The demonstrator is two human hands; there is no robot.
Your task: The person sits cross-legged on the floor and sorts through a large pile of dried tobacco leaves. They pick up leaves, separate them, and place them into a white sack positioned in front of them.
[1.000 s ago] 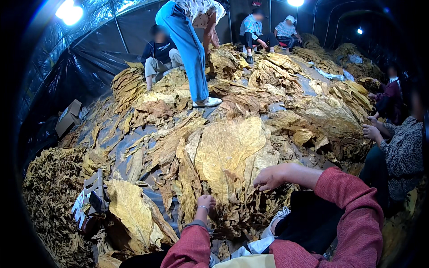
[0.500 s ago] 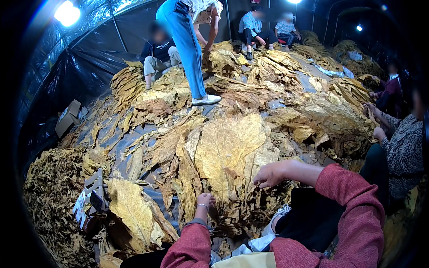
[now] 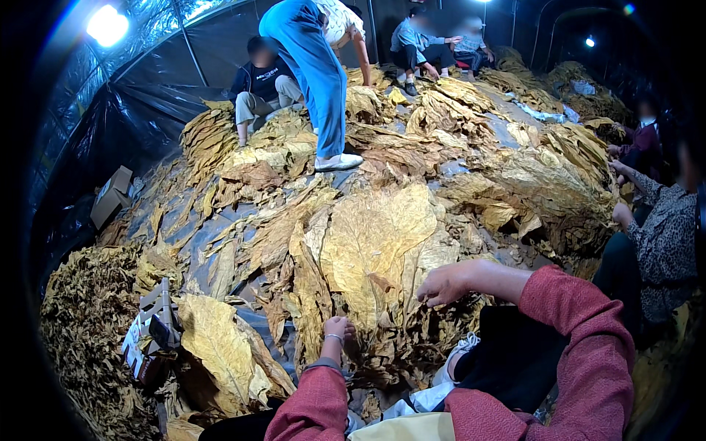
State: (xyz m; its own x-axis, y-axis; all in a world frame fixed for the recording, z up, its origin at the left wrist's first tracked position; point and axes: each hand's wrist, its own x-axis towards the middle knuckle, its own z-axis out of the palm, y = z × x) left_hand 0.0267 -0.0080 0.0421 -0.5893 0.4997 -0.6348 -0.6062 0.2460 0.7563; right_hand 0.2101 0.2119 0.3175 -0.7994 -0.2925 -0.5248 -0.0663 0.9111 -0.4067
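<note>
Leaning further forward than before, a co-worker [image 3: 325, 92] reaches down. Flanking the broad leaf's [image 3: 379, 235] near edge, left hand [image 3: 339, 328] and right hand [image 3: 445, 284] curl, grip unclear.

Cardboard box [image 3: 111, 201] near black sheeting [image 3: 121, 128]
</note>
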